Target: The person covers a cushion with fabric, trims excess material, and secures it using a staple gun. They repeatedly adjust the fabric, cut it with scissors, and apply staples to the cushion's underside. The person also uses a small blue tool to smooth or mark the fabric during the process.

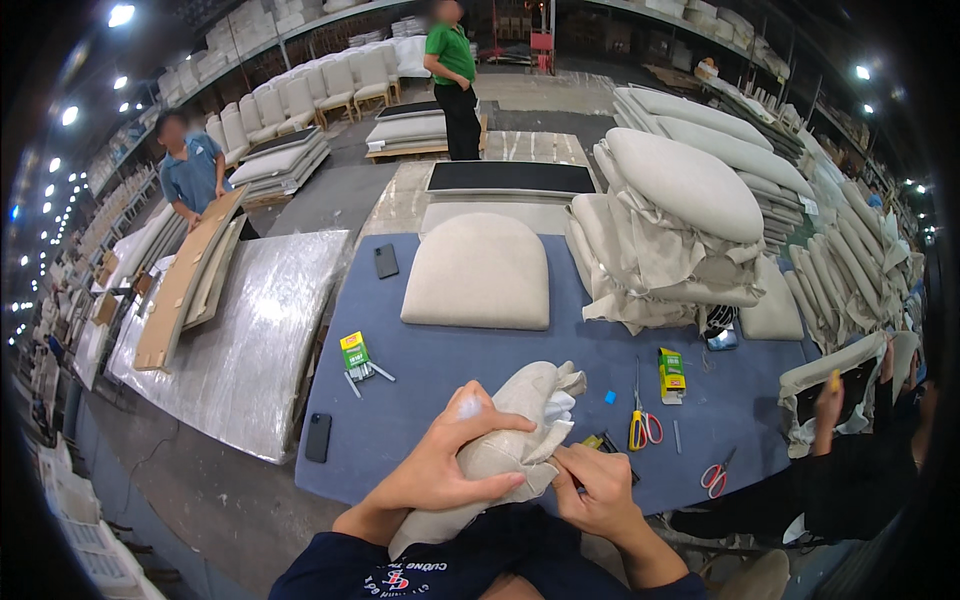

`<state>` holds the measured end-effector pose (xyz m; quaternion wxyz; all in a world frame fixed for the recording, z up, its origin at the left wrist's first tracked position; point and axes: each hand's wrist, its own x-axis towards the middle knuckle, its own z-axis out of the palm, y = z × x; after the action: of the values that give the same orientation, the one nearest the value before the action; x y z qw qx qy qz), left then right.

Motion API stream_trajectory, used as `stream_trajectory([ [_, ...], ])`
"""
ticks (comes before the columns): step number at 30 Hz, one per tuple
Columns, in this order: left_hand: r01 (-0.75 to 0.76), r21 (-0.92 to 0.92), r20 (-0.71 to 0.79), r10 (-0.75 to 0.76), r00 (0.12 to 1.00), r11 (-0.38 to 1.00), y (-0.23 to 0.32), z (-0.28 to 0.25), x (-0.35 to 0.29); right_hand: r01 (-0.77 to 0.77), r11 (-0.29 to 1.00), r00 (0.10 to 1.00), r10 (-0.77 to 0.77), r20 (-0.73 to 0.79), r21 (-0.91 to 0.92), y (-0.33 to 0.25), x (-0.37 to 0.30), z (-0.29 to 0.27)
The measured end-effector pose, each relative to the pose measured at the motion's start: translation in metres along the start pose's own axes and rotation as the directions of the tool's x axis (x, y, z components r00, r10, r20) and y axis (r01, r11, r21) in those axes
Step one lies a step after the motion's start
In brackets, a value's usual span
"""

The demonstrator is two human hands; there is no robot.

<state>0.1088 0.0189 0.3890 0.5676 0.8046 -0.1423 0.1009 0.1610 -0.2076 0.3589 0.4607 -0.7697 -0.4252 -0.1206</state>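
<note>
My left hand [450,455] wraps round a beige fabric-covered cushion [497,458], held upright against me at the table's near edge. Gathered fabric and some white padding [560,405] stick out at its upper end. With fingers closed, my right hand [598,488] pinches the loose edge of the cushion's fabric cover; whether a small item is in those fingers too is hidden. Just behind that hand lies a dark tool [622,458], partly covered. Scissors with yellow and red handles [645,428] rest to its right, and red-handled scissors [716,478] lie farther right.
On the blue table [480,350] are a rounded beige cushion [478,270], a tall cushion stack [670,230], two green-yellow boxes [356,350] and two dark phones [318,437]. A co-worker's hand [829,400] works at right. Another person [192,165] handles boards at left; one in green [452,60] stands behind.
</note>
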Motion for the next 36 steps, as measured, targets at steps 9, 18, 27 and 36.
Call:
stream_trajectory([
  [9,-0.107,-0.138,0.087,0.119,0.989,0.985,-0.042,-0.014,0.019,-0.105,0.994,0.994,0.105,-0.02,-0.005,0.001,0.016,0.006],
  [18,-0.121,-0.117,0.063,0.129,0.99,0.986,-0.044,-0.016,0.017,-0.093,0.996,0.994,0.094,-0.059,0.01,0.002,0.018,0.019],
  [27,-0.124,-0.163,0.067,0.136,0.988,0.979,-0.041,-0.013,0.021,0.034,0.997,0.999,-0.034,0.002,-0.07,0.006,0.025,0.009],
  [36,-0.146,-0.173,0.098,0.165,0.982,0.974,-0.037,-0.014,0.017,0.203,0.979,0.973,-0.2,0.115,-0.015,0.02,0.033,-0.003],
])
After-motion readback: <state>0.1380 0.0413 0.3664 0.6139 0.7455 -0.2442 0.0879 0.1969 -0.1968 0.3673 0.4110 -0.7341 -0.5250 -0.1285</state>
